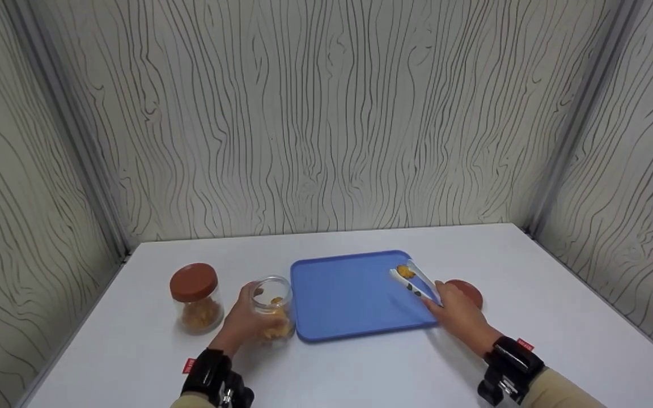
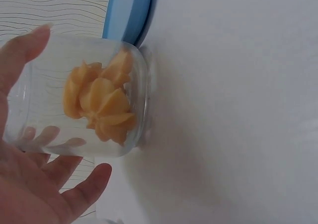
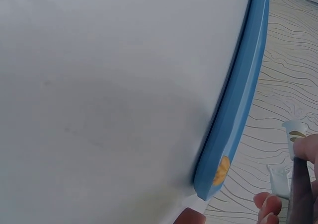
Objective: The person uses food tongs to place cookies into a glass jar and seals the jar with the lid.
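Observation:
My left hand (image 1: 247,320) holds an open clear jar (image 1: 272,283) at the left edge of the blue tray (image 1: 343,294). Several ridged golden cookies (image 2: 102,100) lie in the jar's bottom; in the left wrist view, thumb and fingers reach round its sides. My right hand (image 1: 462,311) grips white tongs (image 1: 425,283) with a leaf print over the tray's right side. The tong tips stand apart, and a single golden cookie (image 1: 405,272) shows between them near the tray's far right corner. The right wrist view shows that cookie (image 3: 221,170) at the tray's edge, with the tongs (image 3: 295,129) higher up.
A second jar (image 1: 199,311) with cookies inside, under a reddish-brown lid (image 1: 193,281), stands left of my left hand. Another reddish-brown lid (image 1: 467,293) lies right of the tray, partly behind my right hand. Wood-grain panels (image 1: 315,113) enclose the white table (image 1: 372,368) at the back and sides.

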Demonstrator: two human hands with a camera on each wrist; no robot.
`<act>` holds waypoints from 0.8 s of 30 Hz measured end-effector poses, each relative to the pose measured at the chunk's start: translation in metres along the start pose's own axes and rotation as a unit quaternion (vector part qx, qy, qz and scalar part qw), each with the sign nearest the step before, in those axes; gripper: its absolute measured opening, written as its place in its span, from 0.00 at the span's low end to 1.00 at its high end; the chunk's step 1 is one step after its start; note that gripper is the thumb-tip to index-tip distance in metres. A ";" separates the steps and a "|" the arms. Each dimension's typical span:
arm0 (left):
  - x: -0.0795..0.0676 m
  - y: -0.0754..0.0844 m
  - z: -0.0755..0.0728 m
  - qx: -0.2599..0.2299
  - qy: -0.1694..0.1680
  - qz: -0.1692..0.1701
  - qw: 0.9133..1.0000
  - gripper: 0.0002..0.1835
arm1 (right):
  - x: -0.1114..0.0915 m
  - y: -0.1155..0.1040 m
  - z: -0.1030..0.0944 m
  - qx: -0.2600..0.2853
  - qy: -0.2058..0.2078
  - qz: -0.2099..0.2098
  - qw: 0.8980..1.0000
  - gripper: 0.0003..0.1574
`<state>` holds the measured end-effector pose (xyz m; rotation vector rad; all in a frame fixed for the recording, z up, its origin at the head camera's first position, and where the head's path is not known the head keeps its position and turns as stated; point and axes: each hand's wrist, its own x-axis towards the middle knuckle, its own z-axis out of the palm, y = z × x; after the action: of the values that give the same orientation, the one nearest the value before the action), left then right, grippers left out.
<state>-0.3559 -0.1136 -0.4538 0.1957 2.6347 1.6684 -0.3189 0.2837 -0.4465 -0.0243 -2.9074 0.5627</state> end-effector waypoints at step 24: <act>0.002 -0.003 0.001 0.007 -0.004 0.002 1.000 0.53 | 0.011 0.006 0.001 -0.054 0.047 -0.036 0.997 0.28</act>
<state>-0.3580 -0.1137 -0.4572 0.2075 2.6426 1.6466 -0.3299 0.2895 -0.4474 0.0386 -2.8312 0.3805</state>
